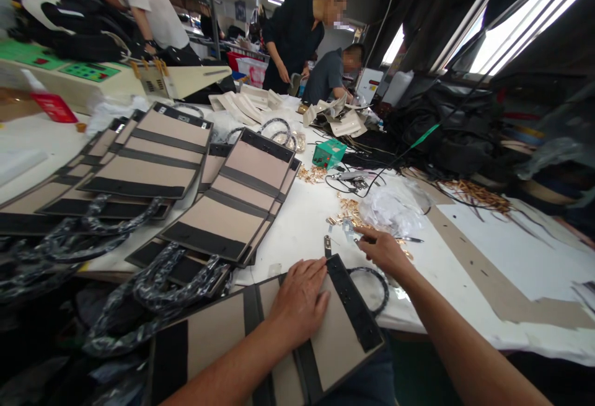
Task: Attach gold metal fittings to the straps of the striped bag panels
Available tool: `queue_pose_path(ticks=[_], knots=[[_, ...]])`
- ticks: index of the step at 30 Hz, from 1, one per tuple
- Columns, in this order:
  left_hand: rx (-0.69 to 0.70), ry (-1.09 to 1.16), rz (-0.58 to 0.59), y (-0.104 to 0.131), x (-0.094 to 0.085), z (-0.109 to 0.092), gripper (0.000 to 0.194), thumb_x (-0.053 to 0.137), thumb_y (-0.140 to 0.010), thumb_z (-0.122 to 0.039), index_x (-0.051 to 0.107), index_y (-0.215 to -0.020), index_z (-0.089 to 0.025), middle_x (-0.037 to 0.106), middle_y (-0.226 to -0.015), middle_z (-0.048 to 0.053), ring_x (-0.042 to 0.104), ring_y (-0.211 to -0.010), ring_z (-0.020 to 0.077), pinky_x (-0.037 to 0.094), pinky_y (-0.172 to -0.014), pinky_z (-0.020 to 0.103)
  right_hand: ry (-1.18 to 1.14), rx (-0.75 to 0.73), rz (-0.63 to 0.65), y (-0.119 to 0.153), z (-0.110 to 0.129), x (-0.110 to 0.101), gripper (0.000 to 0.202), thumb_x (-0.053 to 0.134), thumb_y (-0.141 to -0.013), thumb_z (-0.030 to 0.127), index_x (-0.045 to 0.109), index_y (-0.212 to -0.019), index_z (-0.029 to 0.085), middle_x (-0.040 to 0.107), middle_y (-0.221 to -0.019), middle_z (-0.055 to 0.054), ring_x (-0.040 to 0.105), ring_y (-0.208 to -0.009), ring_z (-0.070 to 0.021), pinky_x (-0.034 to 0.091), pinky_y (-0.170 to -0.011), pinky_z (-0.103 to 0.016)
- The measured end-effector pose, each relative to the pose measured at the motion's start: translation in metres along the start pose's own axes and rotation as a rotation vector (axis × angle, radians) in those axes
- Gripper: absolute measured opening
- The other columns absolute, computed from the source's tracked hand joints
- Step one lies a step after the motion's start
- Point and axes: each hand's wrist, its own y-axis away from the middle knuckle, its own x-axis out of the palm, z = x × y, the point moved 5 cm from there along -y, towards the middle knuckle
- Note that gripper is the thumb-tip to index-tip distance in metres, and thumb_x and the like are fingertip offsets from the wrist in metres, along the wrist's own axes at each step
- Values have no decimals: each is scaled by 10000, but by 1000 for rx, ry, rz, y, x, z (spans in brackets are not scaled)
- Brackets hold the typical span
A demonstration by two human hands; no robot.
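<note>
My left hand (300, 297) lies flat on a beige bag panel (337, 338) with dark strips, which rests across my lap and the table edge. A small metal fitting (328, 245) sticks out at the panel's far corner, beside my left fingertips. From the panel's right edge curves a plastic-wrapped black handle (382, 285). Over the table, my right hand (383, 251) has its index finger stretched toward small clear plastic pieces (348, 229) and gold metal parts (348, 207). Its other fingers are curled; a small dark tip shows at them, too small to name.
Stacked bag panels (227, 195) with wrapped handles (176, 282) fill the left side. Farther back are a green box (329, 153) with cables, a crumpled plastic bag (395, 207) and a red bottle (51, 102). Cardboard (488, 282) lies at right. Several people work beyond.
</note>
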Motion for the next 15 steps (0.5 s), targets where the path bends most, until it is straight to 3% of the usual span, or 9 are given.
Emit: queue_pose_path(ticks=[4, 8, 15], knots=[[-5, 0, -12, 0, 0, 0, 482, 559, -919, -238, 534, -1394, -159, 501, -1528, 94, 447, -1396, 289, 338, -1207, 542, -146, -95, 183, 28, 40, 9, 295, 584, -795, 249, 793, -1001, 224, 769, -887, 3, 631, -574, -118, 503, -596, -228], [-11, 29, -47, 0, -3, -1, 479, 592, -900, -251, 548, -1370, -177, 515, -1498, 108, 446, -1373, 298, 374, -1180, 520, -117, -94, 217, 43, 65, 18, 189, 603, -771, 230, 774, -853, 224, 733, -700, 23, 625, -564, -125, 457, -541, -207], [-13, 102, -75, -1, -6, 1, 458, 625, -876, -240, 564, -1325, -177, 582, -1381, 103, 488, -1291, 280, 404, -1152, 484, -108, 33, 187, 33, 55, 40, 132, 639, -754, 206, 744, -834, 201, 741, -718, 8, 619, -480, -109, 445, -478, -195]])
